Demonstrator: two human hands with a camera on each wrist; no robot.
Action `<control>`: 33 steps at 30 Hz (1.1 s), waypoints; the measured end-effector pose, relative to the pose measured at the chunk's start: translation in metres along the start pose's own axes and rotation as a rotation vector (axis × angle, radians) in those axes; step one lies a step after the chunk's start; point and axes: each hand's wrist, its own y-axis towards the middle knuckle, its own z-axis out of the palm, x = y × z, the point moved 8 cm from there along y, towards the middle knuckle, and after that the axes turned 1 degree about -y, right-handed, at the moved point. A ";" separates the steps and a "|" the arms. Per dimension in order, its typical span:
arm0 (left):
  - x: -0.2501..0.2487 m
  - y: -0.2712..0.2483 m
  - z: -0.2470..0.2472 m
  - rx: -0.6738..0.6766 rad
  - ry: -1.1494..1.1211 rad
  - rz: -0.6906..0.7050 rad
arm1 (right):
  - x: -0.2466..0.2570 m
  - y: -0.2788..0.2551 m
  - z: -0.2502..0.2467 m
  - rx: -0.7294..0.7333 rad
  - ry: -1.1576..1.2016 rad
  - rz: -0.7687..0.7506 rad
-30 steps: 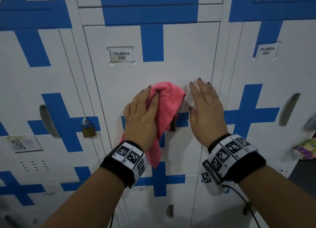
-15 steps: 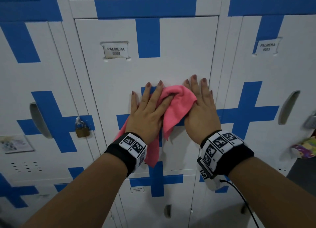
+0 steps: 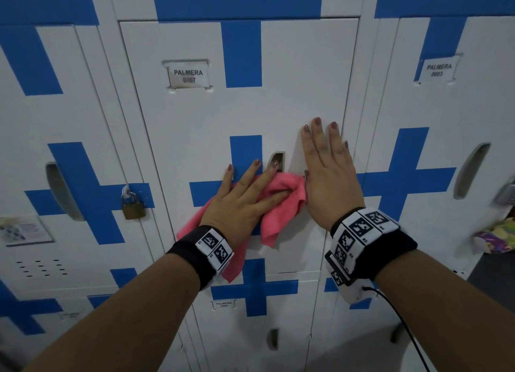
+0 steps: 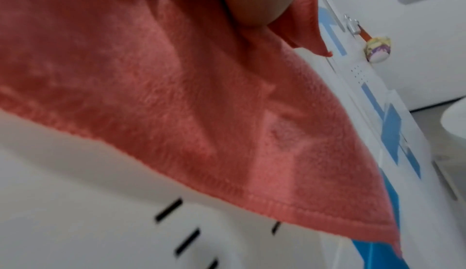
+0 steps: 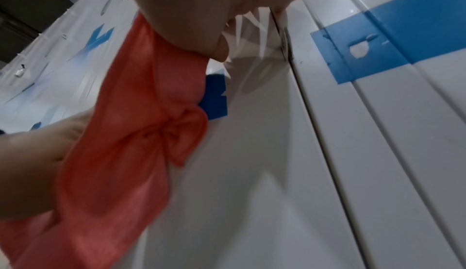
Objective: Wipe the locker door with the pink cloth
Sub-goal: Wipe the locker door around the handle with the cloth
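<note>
The white locker door, marked with a blue cross, fills the middle of the head view. My left hand lies on the pink cloth and presses it against the door over the cross's horizontal bar, fingers spread and nearly straight, thumb across the bunched cloth. Loose cloth hangs below my wrist. My right hand rests flat on the door beside its right edge, fingers straight, thumb touching the cloth. The left wrist view is mostly filled by the cloth. In the right wrist view the cloth hangs bunched between both hands.
A name label sits at the door's upper left and a small dark handle recess just above the cloth. The left locker carries a brass padlock. The right locker has a handle recess, and a colourful object hangs there.
My left hand has slid the cloth down the door, from the cross's top to its horizontal bar, uncovering the handle recess. My right hand stays flat near the door's right edge.
</note>
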 end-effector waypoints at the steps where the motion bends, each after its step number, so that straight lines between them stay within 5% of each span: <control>1: -0.003 -0.004 0.004 0.005 0.003 0.027 | -0.001 0.000 0.001 -0.012 -0.007 0.011; 17: 0.000 -0.027 0.012 0.025 0.053 0.194 | -0.003 0.000 0.002 -0.011 -0.041 0.012; 33: 0.032 -0.014 -0.021 -0.066 -0.051 -0.295 | -0.002 -0.001 0.001 -0.001 0.006 0.025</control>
